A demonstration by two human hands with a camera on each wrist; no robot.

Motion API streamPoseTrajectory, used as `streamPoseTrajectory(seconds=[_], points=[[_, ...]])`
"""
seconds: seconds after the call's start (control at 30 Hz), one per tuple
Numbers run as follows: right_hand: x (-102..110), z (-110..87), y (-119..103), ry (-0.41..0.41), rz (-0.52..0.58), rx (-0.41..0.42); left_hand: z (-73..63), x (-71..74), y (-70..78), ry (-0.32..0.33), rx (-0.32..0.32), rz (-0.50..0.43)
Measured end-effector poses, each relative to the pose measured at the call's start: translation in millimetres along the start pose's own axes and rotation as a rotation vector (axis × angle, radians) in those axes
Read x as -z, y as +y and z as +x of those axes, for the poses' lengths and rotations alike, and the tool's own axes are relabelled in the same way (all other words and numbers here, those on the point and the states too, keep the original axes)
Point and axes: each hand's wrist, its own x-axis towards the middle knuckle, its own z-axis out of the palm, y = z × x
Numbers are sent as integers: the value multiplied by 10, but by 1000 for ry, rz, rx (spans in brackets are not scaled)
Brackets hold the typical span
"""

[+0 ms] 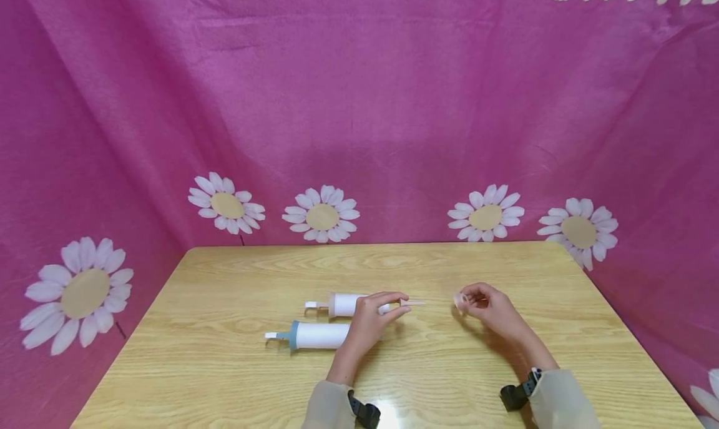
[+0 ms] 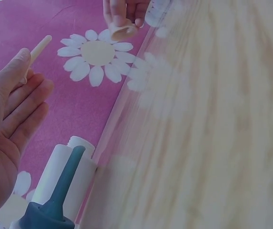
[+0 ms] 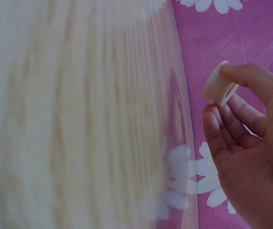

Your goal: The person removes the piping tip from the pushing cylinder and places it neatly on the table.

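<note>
While the black bands (image 1: pixel 367 414) on both wrists sit at the near side of the wooden table (image 1: pixel 438 379), the nearest of the loose items is the near tube (image 1: pixel 321 336), white with a teal flange at its left. A teal tip (image 2: pixel 67 179) is fitted on its right end, a useful pattern to copy; best keep the sleeves off it.

Just beyond, the left hand (image 1: pixel 372 316) passes over the tubes' right ends and pinches a pale nozzle (image 1: pixel 414 302) between thumb and forefinger, its narrow end pointing right. That light pinch at the broad end seems right: squeezing harder might tilt it.

The right hand (image 1: pixel 497 307), well apart to the right, holds a pale ring (image 3: pixel 217 87) between thumb and fingers. Judging by its shape, it should be squared to the nozzle and slid over the narrow end first, without force.

Farther still lies the far tube (image 1: pixel 348 304), its ridged neck (image 2: pixel 80 144) bare at the right. Any threading there would probably go best with the tube steadied and the ring started level. The pink cloth (image 1: pixel 387 104) hangs at the far side.
</note>
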Motion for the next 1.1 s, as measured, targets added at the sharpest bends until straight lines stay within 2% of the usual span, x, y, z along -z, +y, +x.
streamPoseTrajectory(seconds=[0.27,0.5,0.63,0.8,0.97,1.1], points=[[-6,29,55,-29,-108,28,-2,-14,-3,-14,20,5],[-6,52,105,-51,-137,19,0,-17,26,-21,16,14],[-9,60,125,-48,-166,41,12,-27,43,-38,2,15],[-2,60,133,-50,-198,57,46,-54,60,-96,-10,25],[-2,59,140,-53,-205,72,90,-94,104,-179,19,45],[-17,58,151,-46,-201,86,139,-147,146,-220,32,79]])
